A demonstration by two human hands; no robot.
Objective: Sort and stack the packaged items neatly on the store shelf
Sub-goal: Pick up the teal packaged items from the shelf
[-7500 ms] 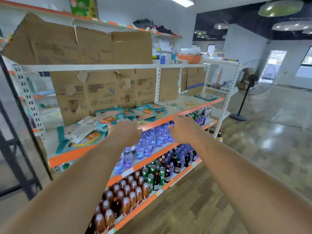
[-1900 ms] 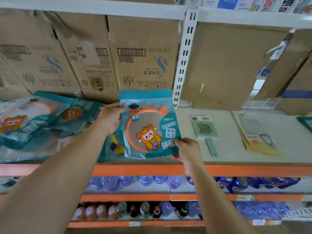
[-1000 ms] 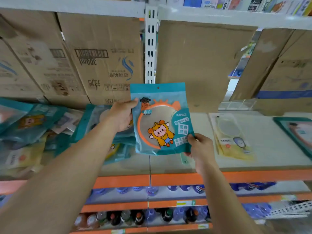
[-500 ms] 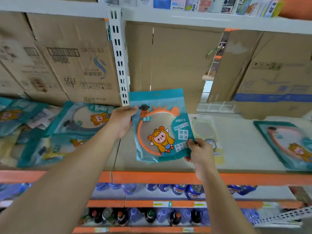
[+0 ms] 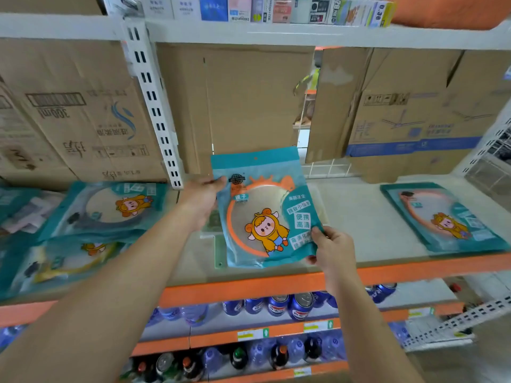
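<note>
Now one teal mirror packet [image 5: 265, 208] stands upright over the shelf [image 5: 359, 217], held by two hands. The left hand [image 5: 200, 200] pinches its upper-left edge, and the right hand [image 5: 330, 244] curls round its lower-right corner. One flat packet [image 5: 442, 217] lies at three o'clock of it. At least two overlapping packets [image 5: 110, 208] lie at nine o'clock.

"MIRROR" on teal packet [image 5: 265, 208]; "300ml", inverted, on carton [image 5: 83, 120].
</note>
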